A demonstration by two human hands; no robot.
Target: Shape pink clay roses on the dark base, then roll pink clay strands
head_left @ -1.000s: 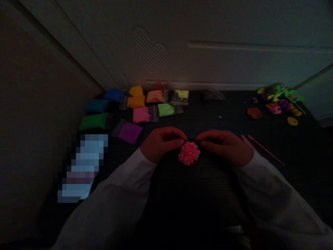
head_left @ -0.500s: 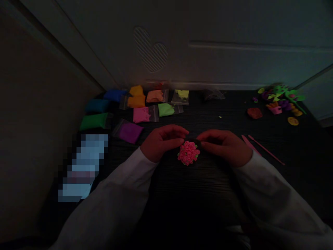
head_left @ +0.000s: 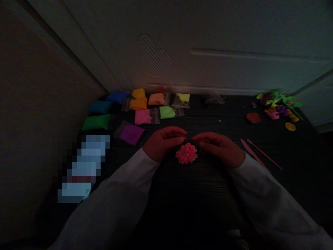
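A small round cluster of pink clay roses with green bits (head_left: 186,153) lies on the dark ribbed surface (head_left: 197,194) between my hands. My left hand (head_left: 162,142) curls at its left side, fingertips pinched just above it. My right hand (head_left: 221,147) curls at its right side, fingertips touching the cluster's upper right edge. Both wear white sleeves. The light is very dim, so what the fingertips pinch is hard to see.
Several small bags of coloured clay (head_left: 142,116) lie at the back left by a white panel. Two pink modelling sticks (head_left: 256,158) lie right of my right hand. Finished clay pieces (head_left: 278,104) and a red lump (head_left: 253,117) sit at the back right. A blurred-out object (head_left: 83,168) lies left.
The view has tilted slightly, so everything sits a little lower. The pink cluster has settled lower and a bit left between my hands, which stay at its sides.
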